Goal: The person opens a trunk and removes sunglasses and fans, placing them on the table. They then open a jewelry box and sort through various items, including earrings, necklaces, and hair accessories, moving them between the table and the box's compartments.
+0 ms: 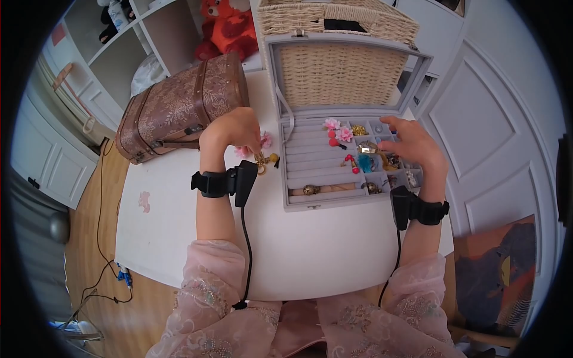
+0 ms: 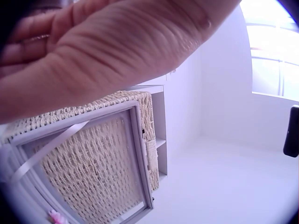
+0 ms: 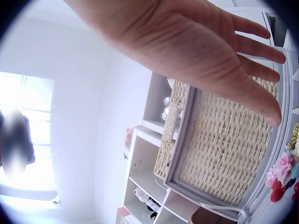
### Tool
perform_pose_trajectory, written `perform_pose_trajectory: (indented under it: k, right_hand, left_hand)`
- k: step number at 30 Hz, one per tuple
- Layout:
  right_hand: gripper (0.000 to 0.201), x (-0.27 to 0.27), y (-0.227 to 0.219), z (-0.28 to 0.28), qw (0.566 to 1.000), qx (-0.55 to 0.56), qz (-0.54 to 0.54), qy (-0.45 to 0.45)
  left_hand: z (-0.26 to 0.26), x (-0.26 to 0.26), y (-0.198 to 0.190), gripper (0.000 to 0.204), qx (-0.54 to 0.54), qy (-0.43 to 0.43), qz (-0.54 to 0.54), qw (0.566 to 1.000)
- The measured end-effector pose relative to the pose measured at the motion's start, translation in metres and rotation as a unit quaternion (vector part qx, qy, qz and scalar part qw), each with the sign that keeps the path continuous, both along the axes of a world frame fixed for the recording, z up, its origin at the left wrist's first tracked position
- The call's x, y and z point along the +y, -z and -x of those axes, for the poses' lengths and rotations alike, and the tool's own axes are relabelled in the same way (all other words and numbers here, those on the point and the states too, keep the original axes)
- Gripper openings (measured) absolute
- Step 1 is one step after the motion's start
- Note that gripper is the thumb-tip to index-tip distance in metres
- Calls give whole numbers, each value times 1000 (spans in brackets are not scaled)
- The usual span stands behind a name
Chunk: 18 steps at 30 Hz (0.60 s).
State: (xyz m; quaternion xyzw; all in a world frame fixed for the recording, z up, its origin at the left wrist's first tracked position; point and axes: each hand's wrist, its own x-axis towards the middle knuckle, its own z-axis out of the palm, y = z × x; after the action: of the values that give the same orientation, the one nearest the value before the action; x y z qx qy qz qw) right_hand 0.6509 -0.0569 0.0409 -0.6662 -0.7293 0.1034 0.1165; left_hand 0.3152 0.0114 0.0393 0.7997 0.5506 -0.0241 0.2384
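My left hand (image 1: 236, 128) is bent down at the wrist over small trinkets on the white table, left of the jewelry box (image 1: 292, 207). Its fingertips are right at a gold trinket with a yellow ball (image 1: 273, 158); I cannot tell whether they pinch it. Pink flower pieces (image 1: 265, 140) lie beside those fingers. Fingers spread, my right hand (image 1: 412, 140) hovers over the box's right compartments and holds nothing. The grey box stands with its glass lid raised. Inside are pink flower hair ties (image 1: 344, 134), a teal tuft (image 1: 364, 163), red beads and gold pieces.
A brown floral case (image 1: 173, 113) stands on the table (image 1: 268, 250) at the left. Behind the raised lid is a wicker basket (image 1: 382, 24), with a red teddy bear (image 1: 227, 30) to its left. Cables (image 1: 246, 256) run from both wrist cameras.
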Motion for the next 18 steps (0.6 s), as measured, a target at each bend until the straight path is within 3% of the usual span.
perform_pose_trajectory:
  k: [8,10,13,18]
  right_hand:
    - [57,-1,-3,3,1000,17,11,17]
    - [57,0,-3,3,999,23,21,19]
    - [57,1,0,1,999,27,12,15]
    - [57,3,1,-3,1000,26,15,4]
  left_hand:
    - [-32,-12,-3,21,4,31,6,999]
    - [-43,-17,-4,23,-71,175,-34,981]
    - [-69,-23,19,24,-65,230,-9,971]
    - [-106,-52,20,24,5,248,-4,969]
